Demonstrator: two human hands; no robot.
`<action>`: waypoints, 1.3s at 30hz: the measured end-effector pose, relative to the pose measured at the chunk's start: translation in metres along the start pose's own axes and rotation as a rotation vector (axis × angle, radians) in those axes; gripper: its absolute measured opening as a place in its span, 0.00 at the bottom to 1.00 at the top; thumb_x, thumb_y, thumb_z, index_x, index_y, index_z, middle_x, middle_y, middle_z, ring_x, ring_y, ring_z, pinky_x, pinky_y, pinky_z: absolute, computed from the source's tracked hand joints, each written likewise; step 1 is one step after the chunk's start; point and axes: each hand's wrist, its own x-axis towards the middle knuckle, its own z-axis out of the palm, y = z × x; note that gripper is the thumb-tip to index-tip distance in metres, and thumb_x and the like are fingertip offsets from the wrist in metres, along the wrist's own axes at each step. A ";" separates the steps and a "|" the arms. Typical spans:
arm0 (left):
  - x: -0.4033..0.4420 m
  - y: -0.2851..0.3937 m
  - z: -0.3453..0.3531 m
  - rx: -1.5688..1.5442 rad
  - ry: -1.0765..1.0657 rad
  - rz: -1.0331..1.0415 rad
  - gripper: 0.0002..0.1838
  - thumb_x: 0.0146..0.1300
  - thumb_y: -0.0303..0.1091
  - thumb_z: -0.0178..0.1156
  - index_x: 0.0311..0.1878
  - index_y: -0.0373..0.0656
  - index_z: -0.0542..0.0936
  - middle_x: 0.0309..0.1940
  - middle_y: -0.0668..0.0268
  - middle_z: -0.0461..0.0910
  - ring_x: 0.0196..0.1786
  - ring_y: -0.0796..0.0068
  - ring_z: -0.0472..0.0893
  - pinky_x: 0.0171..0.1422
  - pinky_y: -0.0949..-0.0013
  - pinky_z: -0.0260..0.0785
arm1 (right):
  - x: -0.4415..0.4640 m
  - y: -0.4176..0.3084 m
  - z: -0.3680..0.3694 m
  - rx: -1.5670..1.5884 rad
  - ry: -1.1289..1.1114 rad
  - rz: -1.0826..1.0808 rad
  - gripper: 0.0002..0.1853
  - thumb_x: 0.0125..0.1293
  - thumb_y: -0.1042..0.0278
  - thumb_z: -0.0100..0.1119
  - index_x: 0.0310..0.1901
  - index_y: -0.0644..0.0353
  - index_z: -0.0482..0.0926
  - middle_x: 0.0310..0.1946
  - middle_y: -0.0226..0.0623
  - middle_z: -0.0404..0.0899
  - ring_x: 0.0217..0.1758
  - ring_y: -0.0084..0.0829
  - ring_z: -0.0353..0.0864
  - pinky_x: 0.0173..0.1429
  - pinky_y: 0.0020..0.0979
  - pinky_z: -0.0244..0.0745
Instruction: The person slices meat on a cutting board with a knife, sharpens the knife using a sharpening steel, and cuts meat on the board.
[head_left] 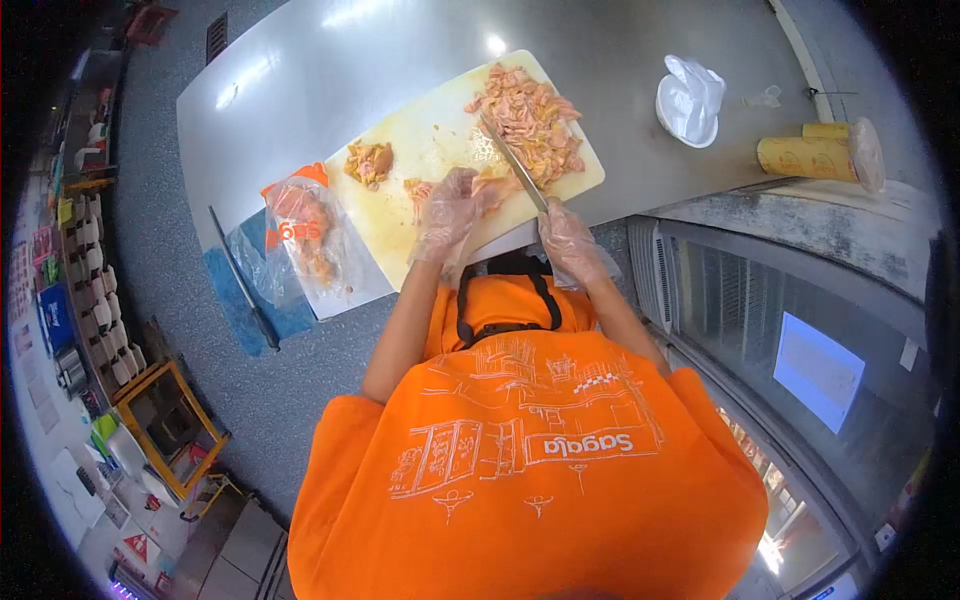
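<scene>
A knife (514, 163) is gripped by its handle in my right hand (570, 243), which wears a clear plastic glove. Its blade points up and left across the white cutting board (385, 225), beside a large pile of cut raw meat (528, 120). My left hand (447, 212), gloved too, has its fingers curled on a pale piece of raw meat (490, 193) just left of the blade. Smaller bits of meat (416, 192) lie by the left fingers. Further left on the board sits a small heap of meat (369, 164).
Left of the board lies a clear plastic bag (305, 235) with raw meat inside. A long thin rod with a black handle (241, 275) rests near the table's left edge. White bowls (690, 103) and yellow rolls (808, 155) stand to the right. A glass-fronted cabinet (790, 290) is at lower right.
</scene>
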 end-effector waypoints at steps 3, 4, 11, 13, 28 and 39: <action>-0.005 -0.002 -0.004 0.219 0.048 0.002 0.24 0.64 0.35 0.71 0.62 0.40 0.78 0.36 0.59 0.85 0.36 0.65 0.84 0.45 0.61 0.78 | -0.008 -0.003 -0.001 0.061 0.008 -0.016 0.15 0.78 0.60 0.46 0.52 0.66 0.71 0.38 0.66 0.82 0.45 0.69 0.82 0.48 0.63 0.75; -0.007 0.005 -0.004 0.410 0.069 0.003 0.26 0.65 0.35 0.71 0.64 0.40 0.77 0.38 0.58 0.85 0.39 0.65 0.84 0.46 0.61 0.79 | -0.009 -0.010 -0.004 0.081 -0.004 -0.001 0.15 0.78 0.60 0.46 0.52 0.66 0.71 0.38 0.65 0.82 0.45 0.68 0.82 0.48 0.63 0.75; -0.018 -0.012 0.005 1.123 -0.033 0.385 0.12 0.71 0.38 0.60 0.48 0.39 0.81 0.39 0.52 0.82 0.46 0.50 0.83 0.53 0.53 0.76 | 0.000 -0.025 0.019 0.057 -0.041 -0.138 0.15 0.81 0.61 0.41 0.52 0.65 0.71 0.41 0.64 0.78 0.47 0.66 0.79 0.52 0.59 0.74; -0.015 -0.032 0.009 1.240 -0.048 0.334 0.09 0.72 0.34 0.58 0.45 0.40 0.82 0.38 0.51 0.81 0.45 0.49 0.82 0.57 0.53 0.74 | 0.013 -0.006 0.032 0.065 0.039 -0.166 0.14 0.80 0.62 0.40 0.53 0.65 0.71 0.41 0.64 0.78 0.48 0.65 0.79 0.53 0.58 0.74; -0.015 -0.058 0.004 0.697 0.082 0.395 0.05 0.64 0.29 0.59 0.39 0.38 0.80 0.36 0.52 0.81 0.43 0.50 0.81 0.49 0.49 0.74 | 0.027 -0.057 0.032 0.014 -0.106 0.052 0.19 0.74 0.66 0.44 0.60 0.67 0.70 0.50 0.69 0.79 0.54 0.66 0.80 0.62 0.58 0.74; -0.040 -0.045 -0.012 0.408 0.235 0.124 0.11 0.56 0.29 0.64 0.42 0.36 0.83 0.32 0.50 0.81 0.38 0.49 0.82 0.44 0.51 0.73 | 0.123 -0.076 0.032 0.128 0.205 -0.281 0.19 0.78 0.61 0.44 0.60 0.66 0.71 0.52 0.67 0.78 0.60 0.63 0.77 0.63 0.57 0.73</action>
